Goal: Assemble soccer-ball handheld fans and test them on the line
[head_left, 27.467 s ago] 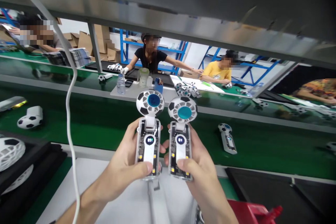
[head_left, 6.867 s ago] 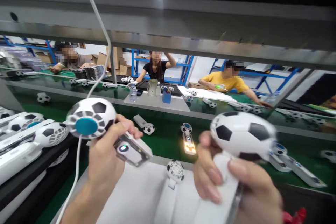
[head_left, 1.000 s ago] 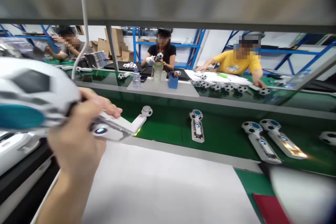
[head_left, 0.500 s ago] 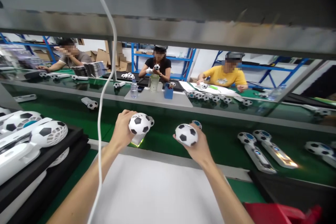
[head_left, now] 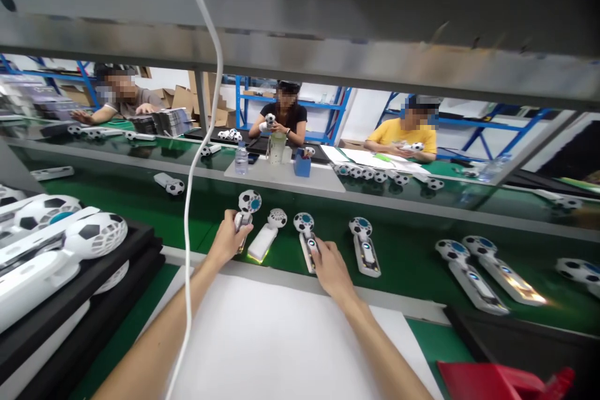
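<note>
My left hand is closed round the handle of a white device with a football-patterned head, its blue centre facing up. My right hand grips the handle of a second such device, which lies low over the green belt. Between the hands a third device lies face down, its lower end glowing yellow-green. Just right of my right hand, another device rests face up. White paper spreads out below my hands.
A white cable hangs in front at left. Black trays with large devices are stacked at left. Two devices lie at right, one glowing. A red object is at lower right. Three people sit across the belt, beyond a bottle.
Both devices in my hands have tipped from ball-end toward me to lying face up, lower down. The face-down device and one at right have come into fuller view.
</note>
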`<state>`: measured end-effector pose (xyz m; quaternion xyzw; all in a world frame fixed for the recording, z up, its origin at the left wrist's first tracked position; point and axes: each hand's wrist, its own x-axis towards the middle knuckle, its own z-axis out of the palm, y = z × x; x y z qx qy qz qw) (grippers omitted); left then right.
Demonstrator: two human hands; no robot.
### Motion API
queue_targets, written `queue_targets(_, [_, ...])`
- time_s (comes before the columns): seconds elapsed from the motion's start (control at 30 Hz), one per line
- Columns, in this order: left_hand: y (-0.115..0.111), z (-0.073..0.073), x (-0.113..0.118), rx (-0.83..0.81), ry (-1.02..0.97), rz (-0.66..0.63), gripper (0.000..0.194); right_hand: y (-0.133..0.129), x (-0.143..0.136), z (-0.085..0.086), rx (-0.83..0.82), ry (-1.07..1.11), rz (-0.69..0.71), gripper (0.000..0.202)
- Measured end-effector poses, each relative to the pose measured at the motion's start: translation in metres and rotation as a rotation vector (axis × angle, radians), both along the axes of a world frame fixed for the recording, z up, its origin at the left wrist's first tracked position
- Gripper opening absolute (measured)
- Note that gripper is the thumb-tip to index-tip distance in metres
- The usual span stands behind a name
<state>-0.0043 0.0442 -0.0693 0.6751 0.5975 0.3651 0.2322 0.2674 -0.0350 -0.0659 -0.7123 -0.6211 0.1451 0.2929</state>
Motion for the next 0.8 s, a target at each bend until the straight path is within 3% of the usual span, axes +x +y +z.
queue_targets(0.2, [0.006, -0.016, -0.006, -0.069, 0.263, 0.125, 0.036, -0.001, -0.002, 0.002, -0.104, -0.253, -0.028, 0.042])
queue_targets(0.37, [0.012, -0.014, -0.011, -0.156, 0.376, 0.062, 0.034, -0.009, -0.007, 0.023, -0.113, -0.275, -0.031, 0.045])
queue_targets(0.5, [0.015, -0.014, -0.009, -0.198, 0.383, 0.004, 0.035, -0.011, -0.038, 0.039, -0.11, -0.206, 0.12, 0.042])
queue_targets(0.63, [0.011, -0.013, 0.001, -0.189, 0.365, 0.015, 0.039, 0.001, -0.082, 0.036, -0.146, -0.204, 0.255, 0.039])
queue_targets(0.73, [0.004, -0.012, 0.01, -0.164, 0.355, 0.046, 0.043, 0.008, -0.099, 0.028, -0.153, -0.236, 0.257, 0.035])
queue_targets(0.8, [-0.001, -0.009, 0.013, -0.142, 0.35, 0.059, 0.044, 0.009, -0.097, 0.028, -0.148, -0.244, 0.212, 0.032])
